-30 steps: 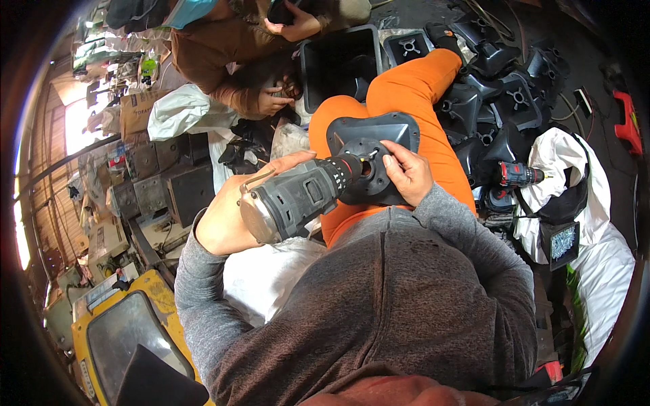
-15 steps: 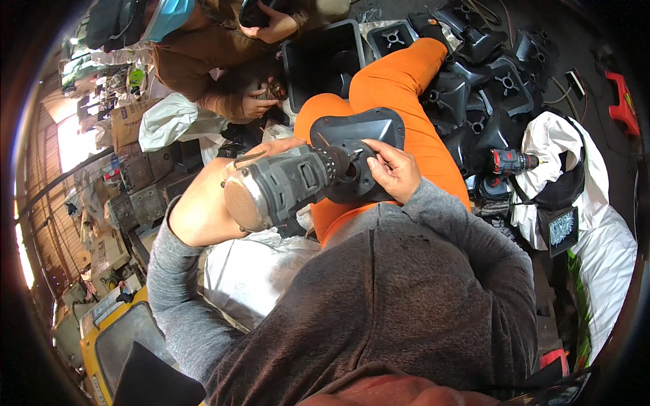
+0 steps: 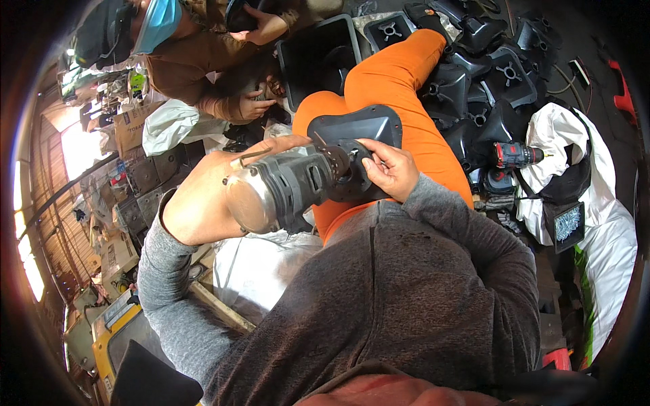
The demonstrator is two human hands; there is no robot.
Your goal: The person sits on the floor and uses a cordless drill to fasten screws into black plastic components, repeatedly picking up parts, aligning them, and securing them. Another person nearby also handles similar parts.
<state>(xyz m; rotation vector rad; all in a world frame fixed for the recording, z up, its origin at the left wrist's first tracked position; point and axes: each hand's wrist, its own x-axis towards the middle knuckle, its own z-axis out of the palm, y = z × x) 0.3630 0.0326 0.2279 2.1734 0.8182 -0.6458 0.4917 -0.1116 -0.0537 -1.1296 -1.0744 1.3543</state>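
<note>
My left hand (image 3: 210, 186) is wrapped round a large grey-black power drill (image 3: 288, 186). Its grip and most of those fingers are hidden behind the drill's body. The chuck end meets the round flange of a black moulded plastic part (image 3: 355, 127), which rests across my orange-trousered lap (image 3: 396, 81). With thumb and bent fingers, my right hand (image 3: 393, 169) pinches the flange's right edge, close beside the drill's tip. Whether a screw sits under the tip is too small to tell.
Ahead stands a black bin (image 3: 318, 61); to its left a co-worker's hand (image 3: 257, 101) rests low. Black moulded parts (image 3: 508, 78) are heaped at the right. A red-and-black drill (image 3: 514, 155) lies by white sacking (image 3: 552, 128), near a small tray of screws (image 3: 567, 227).
My left forearm and the drill's rear have shifted slightly left and down, while the drill's tip stays at the flange. The right hand keeps its pinch. The whole view has turned a little.
</note>
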